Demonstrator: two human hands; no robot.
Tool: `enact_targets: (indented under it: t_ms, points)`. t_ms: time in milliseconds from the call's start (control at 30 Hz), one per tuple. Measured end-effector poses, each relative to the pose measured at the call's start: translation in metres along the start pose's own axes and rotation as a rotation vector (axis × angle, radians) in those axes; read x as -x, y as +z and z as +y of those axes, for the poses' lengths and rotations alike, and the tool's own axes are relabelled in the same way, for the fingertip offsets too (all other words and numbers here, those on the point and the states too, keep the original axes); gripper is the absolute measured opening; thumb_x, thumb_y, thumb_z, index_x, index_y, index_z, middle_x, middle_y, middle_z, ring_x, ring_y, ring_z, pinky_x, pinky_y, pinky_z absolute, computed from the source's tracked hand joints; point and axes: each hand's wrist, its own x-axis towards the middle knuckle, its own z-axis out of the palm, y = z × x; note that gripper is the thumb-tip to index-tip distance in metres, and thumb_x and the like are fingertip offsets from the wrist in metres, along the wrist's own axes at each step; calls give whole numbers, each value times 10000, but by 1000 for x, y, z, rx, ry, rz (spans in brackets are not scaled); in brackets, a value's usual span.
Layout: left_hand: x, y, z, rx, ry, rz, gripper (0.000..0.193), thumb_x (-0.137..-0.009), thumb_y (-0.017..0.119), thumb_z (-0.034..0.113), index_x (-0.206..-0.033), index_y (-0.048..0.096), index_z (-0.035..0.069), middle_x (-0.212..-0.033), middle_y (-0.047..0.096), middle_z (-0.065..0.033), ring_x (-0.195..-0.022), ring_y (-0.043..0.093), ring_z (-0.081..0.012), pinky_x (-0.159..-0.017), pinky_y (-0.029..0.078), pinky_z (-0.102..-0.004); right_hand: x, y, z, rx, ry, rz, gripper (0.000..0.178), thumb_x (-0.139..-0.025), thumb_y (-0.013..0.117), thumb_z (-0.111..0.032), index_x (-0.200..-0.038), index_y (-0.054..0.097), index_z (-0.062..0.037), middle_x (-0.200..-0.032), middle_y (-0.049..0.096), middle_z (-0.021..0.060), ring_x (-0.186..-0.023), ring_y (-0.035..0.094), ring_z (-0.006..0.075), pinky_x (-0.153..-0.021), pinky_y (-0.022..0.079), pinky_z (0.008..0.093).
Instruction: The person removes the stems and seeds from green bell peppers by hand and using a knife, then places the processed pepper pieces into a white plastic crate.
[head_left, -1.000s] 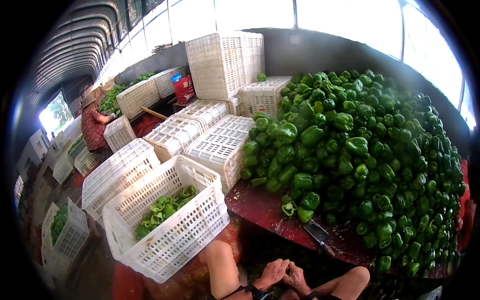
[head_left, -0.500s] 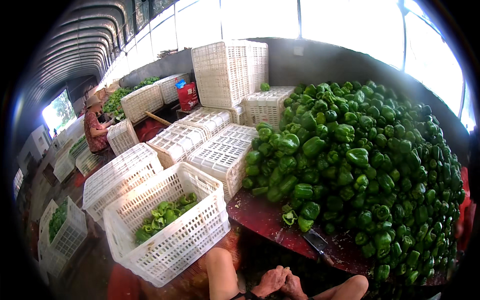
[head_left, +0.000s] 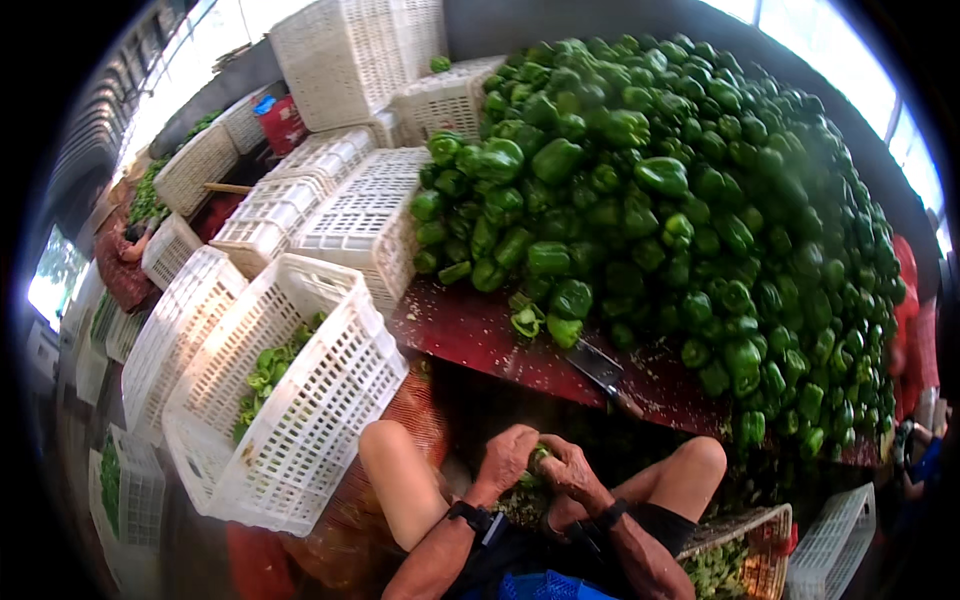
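My left hand (head_left: 507, 463) and my right hand (head_left: 572, 470) meet between my knees, fingers closed around a small green pepper (head_left: 541, 457). Much of that pepper is hidden by the fingers. Just beyond the hands, a knife (head_left: 596, 366) with a broad dark blade lies on the red tabletop (head_left: 470, 330), its handle toward me. Near its blade tip sit a cut pepper piece (head_left: 526, 319) and a whole green pepper (head_left: 565, 330). A large heap of green peppers (head_left: 640, 200) covers the table behind and to the right.
A white slatted crate (head_left: 320, 410) holding green pepper pieces (head_left: 268, 375) stands tilted at my left. More white crates (head_left: 350, 60) are stacked behind it. At lower right are a basket of green scraps (head_left: 725, 570) and another crate (head_left: 835, 545). A person (head_left: 120, 255) sits at far left.
The view has tilted down and shifted right, so my forearms and the lower-right baskets now show. My hands, together before, are now slightly apart with the green pepper visible between them.
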Motion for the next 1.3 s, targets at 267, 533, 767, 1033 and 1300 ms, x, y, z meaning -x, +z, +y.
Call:
enact_targets:
  t_ms: [267, 533, 767, 1033, 1300]
  points:
    - [-8, -16, -1, 538, -244, -136, 304, -966, 535, 260, -990, 691, 1, -976, 675, -66, -872, 624, -128, -775, 493, -277, 14, -16, -4, -812, 286, -45, 369, -909, 524, -93, -1253, 586, 28, -1095, 647, 103, -939, 617, 151, -788, 516, 275]
    - [-4, -36, 5, 1149, -443, -445, 402, -998, 449, 312, -1184, 613, -6, -1041, 684, -176, -961, 665, -275, -849, 552, -384, 22, -13, -7, -1244, 177, 31, 339, -871, 530, -233, -1077, 584, 31, -838, 611, 162, -599, 547, 221, -505, 473, 338]
    - [-7, -9, -9, 955, -309, -165, 436, -981, 456, 299, -1261, 554, -20, -1164, 644, -205, -1037, 641, -289, -930, 517, -395, 19, 6, -55, -179, 78, 134, 151, -833, 619, -72, -972, 639, -15, -725, 620, 95, -593, 585, 159, -541, 472, 302]
    - [-2, 5, -10, 449, -234, -91, 269, -925, 595, 133, -1149, 641, -8, -1081, 662, -94, -982, 617, -142, -897, 491, -285, 0, 34, 6, 171, -38, 161, 203, -797, 648, -147, -942, 637, -6, -729, 627, 199, -633, 627, 319, -595, 506, 383]
    - [-3, -15, -5, 699, -313, 139, 283, -905, 672, 119, -1156, 622, -4, -979, 666, -61, -889, 626, -125, -801, 527, -270, 6, 41, -10, 442, -306, 140, 141, -823, 662, -129, -862, 628, 2, -692, 611, 181, -573, 608, 269, -555, 490, 351]
